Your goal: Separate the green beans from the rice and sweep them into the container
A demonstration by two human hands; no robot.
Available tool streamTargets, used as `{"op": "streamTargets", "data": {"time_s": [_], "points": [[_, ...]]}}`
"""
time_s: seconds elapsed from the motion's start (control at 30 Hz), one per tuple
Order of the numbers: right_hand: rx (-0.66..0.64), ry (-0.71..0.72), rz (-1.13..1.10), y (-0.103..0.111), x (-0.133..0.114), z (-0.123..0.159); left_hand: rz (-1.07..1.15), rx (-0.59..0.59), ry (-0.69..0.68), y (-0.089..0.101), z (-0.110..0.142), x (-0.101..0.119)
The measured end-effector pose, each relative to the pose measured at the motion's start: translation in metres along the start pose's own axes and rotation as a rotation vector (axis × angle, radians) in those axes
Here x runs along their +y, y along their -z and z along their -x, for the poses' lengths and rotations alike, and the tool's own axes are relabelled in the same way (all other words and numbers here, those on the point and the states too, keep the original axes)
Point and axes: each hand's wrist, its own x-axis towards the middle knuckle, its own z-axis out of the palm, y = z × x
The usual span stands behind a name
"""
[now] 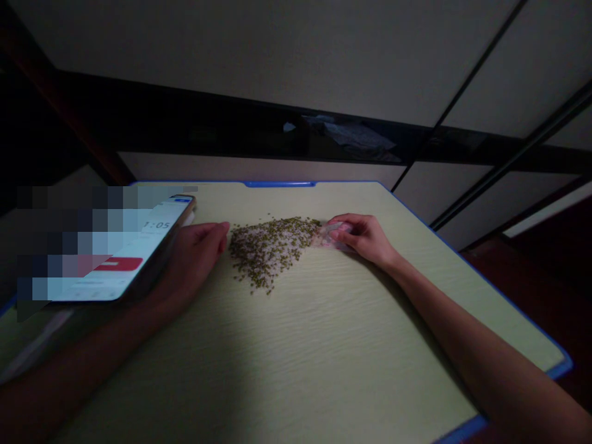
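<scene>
A spread-out pile of small green beans mixed with pale grains (271,243) lies on the pale wood-grain tabletop (314,345). At the pile's left edge is my left hand (201,250), its fingers curled and pressed together; whatever they may hold is hidden. My right hand (367,237) rests at the pile's right end, thumb and fingers closed on a pinkish, partly see-through plastic bag (330,237). The bag lies flat against the table, and its left end touches the beans. Part of it is covered by my fingers.
A large phone or tablet (124,274) with a lit screen leans at the left, close behind my left wrist. Blue edging (280,184) runs around the table. Pale cabinet fronts (277,55) rise behind it, with a dark open shelf holding crumpled cloth or plastic (351,137).
</scene>
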Motion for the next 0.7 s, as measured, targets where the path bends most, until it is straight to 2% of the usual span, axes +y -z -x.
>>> {"op": "streamTargets", "data": {"time_s": [0.53, 0.7], "points": [[-0.071, -0.006, 0.004, -0.0002, -0.0009, 0.0015, 0.008, 0.01, -0.01, -0.001, -0.0016, -0.0019], [-0.055, -0.01, 0.012, -0.0017, -0.0023, 0.0022, 0.019, 0.016, 0.007, -0.002, -0.002, -0.0023]]}}
